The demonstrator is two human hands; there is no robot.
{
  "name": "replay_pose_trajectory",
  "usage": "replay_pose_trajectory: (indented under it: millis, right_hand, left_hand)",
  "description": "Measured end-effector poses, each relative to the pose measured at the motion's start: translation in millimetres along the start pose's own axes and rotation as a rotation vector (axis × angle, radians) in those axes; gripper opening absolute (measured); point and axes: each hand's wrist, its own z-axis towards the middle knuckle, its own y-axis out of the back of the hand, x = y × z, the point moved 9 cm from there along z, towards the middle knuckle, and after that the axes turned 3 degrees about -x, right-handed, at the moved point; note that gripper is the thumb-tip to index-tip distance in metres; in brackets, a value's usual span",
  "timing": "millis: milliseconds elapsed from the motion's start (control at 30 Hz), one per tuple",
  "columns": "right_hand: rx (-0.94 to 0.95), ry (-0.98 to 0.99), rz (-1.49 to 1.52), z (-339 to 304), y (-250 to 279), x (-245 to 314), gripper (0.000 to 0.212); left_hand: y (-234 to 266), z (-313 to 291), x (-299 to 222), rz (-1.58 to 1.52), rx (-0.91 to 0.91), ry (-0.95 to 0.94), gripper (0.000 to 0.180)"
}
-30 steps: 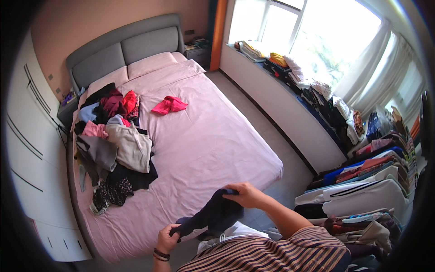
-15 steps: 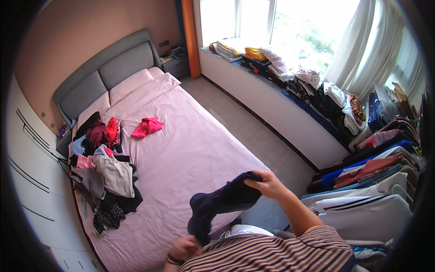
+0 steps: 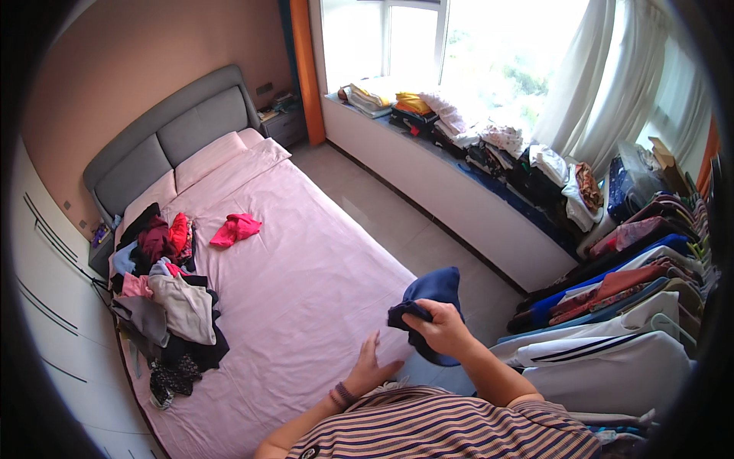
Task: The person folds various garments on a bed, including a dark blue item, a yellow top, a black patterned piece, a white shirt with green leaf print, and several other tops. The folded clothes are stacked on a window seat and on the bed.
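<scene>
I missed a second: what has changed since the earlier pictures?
The left hand let go of the dark blue garment and is now open; the right hand moved it rightward, bunched, to the near right corner of the bed. The bright pink cloth and clothes pile stayed put.

A grey padded headboard [image 3: 200, 109] stands against a pinkish-brown wall [image 3: 145, 61], with pink pillows [image 3: 210, 162] in front. Beside it, a grey nightstand [image 3: 283, 131] bears small items, too small to make out for certain. An orange curtain [image 3: 306, 73] hangs nearby. White curtains [image 3: 589, 84] frame the bright window [image 3: 497, 57], whose ledge [image 3: 428, 172] carries heaped clothes [image 3: 501, 139]. Garments [image 3: 612, 363] hang close together at right; a white wardrobe [image 3: 42, 264] with dark handles lines the left.
</scene>
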Motion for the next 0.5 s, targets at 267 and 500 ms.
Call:
replay_pose_trajectory:
  millis: [267,500]
  right_hand:
    - [0.045,-0.104,0.352,-35,10,28,0.011]
    - [0.177,-0.004,0.376,-70,19,58,0.011]
  left_hand:
    - [47,21,-13,0.258,-0.187,-0.14,0.064]
    - [58,-21,43,-0.291,0.271,0.036,0.06]
